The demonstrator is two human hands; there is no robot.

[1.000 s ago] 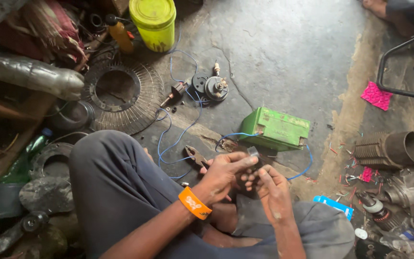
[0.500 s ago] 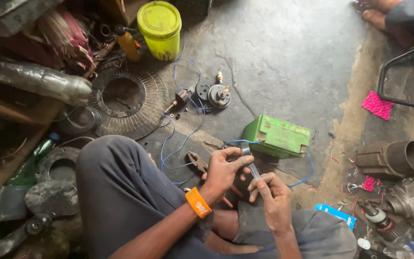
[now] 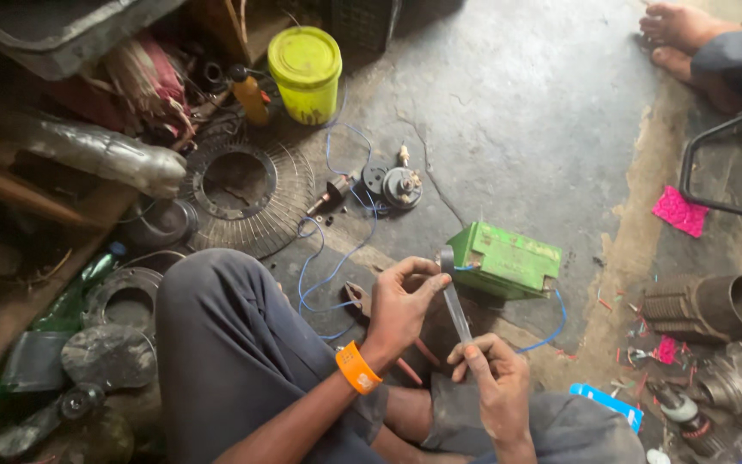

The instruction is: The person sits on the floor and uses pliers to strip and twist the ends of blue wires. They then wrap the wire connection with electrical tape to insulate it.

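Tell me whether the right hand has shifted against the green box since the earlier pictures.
Yes. The right hand has drawn back toward the person, away from the green box, stretching out a grey strip whose other end the left hand pinches.

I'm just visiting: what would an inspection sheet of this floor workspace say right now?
Surface: bare concrete floor, cracked and stained.
Job's things: thin grey strip, pinched at both ends; green box beside it.
Clutter: fan grille, yellow bucket, small motor, metal cylinder, pliers.
Grippers: left hand holds the strip's top, right hand its bottom.
Cables: blue wire loops across the floor.
Surroundings: another person's bare foot.
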